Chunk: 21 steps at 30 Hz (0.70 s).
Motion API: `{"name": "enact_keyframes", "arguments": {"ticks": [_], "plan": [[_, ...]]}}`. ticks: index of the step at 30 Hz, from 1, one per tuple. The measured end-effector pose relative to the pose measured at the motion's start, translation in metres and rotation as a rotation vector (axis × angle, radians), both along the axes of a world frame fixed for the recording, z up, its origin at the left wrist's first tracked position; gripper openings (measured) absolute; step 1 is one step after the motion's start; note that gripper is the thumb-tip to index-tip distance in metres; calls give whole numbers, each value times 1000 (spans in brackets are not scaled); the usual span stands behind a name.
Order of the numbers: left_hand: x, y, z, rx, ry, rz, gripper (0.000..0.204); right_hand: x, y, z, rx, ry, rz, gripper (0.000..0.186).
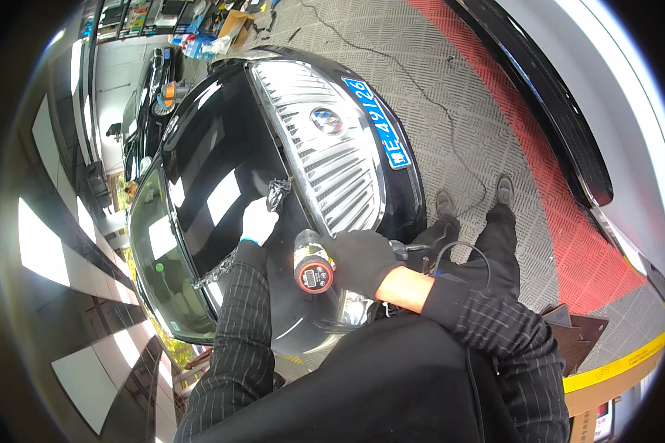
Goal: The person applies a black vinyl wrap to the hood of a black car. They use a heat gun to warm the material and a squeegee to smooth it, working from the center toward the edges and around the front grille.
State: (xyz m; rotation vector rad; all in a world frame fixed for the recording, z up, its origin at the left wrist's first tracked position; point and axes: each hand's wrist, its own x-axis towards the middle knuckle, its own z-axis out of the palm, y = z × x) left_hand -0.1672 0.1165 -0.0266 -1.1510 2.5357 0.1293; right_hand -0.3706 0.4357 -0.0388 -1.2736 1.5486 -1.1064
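My left hand [259, 221], in a white glove, is closed on a crumpled piece of dark, shiny film [278, 193] near the front edge of a black car's bonnet [233, 136]. A long wrinkled strip of film [216, 272] trails along the bonnet beside my left forearm. In my right hand [362, 260], which wears a black glove, is a heat gun [309, 247] with a red-rimmed round display at its back end. It is held above the front corner of the car, and its handle is mostly hidden by my fingers. A chrome grille [329, 162] lies just beyond.
A thin cable [428, 88] snakes over the grey tiled floor [488, 140] towards my feet. A red floor strip [510, 111] runs beside a white vehicle [621, 96] at the right. Near the lower right stands a yellow-edged surface [617, 362]. Assorted supplies [214, 33] lie at the far left.
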Motion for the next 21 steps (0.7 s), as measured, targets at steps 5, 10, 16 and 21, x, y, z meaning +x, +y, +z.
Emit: {"name": "enact_keyframes", "arguments": {"ticks": [5, 10, 16, 21], "plan": [[-9, 6, 2, -17, -39, 32, 27, -8, -8, -2, 4, 86, 21, 53], [-24, -3, 13, 215, 122, 63, 46, -16, -13, -5, -79, 85, -36, 51], [-42, -26, 13, 413, -47, 209, 45, -17, -12, -7, -64, 35, -64, 38], [-54, -28, 12, 208, -148, 96, 47, -10, -12, -9, -31, 39, -70, 35]]}}
